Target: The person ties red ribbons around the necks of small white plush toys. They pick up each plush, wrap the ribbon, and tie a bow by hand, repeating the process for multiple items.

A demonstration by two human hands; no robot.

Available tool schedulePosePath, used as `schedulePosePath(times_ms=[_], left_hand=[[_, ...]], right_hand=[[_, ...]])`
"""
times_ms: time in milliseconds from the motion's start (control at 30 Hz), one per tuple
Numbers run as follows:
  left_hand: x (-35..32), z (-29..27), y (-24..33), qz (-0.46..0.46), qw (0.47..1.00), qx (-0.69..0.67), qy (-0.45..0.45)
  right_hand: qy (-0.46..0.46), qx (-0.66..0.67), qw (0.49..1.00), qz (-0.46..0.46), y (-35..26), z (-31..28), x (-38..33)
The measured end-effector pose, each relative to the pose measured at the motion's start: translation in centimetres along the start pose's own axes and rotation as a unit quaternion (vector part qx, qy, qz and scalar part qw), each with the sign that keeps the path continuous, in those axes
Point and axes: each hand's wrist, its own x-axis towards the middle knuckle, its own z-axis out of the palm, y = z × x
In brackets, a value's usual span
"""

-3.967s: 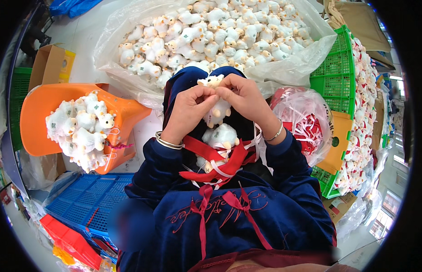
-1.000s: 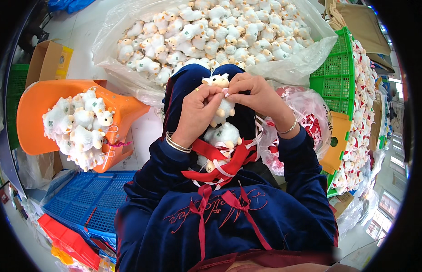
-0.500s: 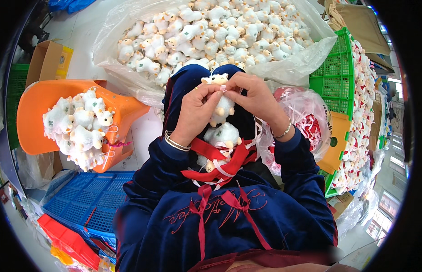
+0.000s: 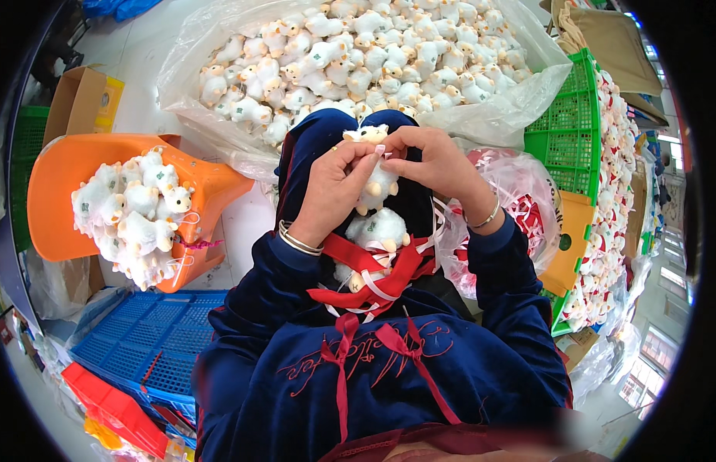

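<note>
Behind a heaped plastic bag's [image 4: 520, 98] near edge, over the person's lap [image 4: 319, 129], a white toy [image 4: 383, 185] points head-away, left hand [image 4: 336, 181] and right hand [image 4: 433, 159] flanking its neck, fingertips pinched together on a pale strip [image 4: 380, 149].

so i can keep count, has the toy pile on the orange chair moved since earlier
No, judged against the orange chair, the toy pile shows no clear shift either way.

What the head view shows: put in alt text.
A person's left hand and right hand pinch a small white plush toy at its neck. Red strips lie lower in the picture; a plastic bag full of similar toys spreads above.
</note>
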Motion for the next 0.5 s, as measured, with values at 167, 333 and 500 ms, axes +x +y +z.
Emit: schedulePosePath(times_ms=[167, 333, 500], left_hand=[[0.1, 0.0, -0.2, 0.024, 1.0, 0.011, 0.006], [0.1, 0.0, 0.1, 0.009, 1.0, 0.01, 0.0], [0.3, -0.2, -0.5, 0.043, 0.999, 0.024, -0.015]], right_hand=[[-0.008, 0.064, 0.995, 0.077, 0.3, -0.1, 0.2], [0.023, 0.006, 1.0, 0.018, 1.2, -0.1, 0.3], [0.007, -0.06, 0.998, 0.029, -0.2, -0.9, 0.5]])
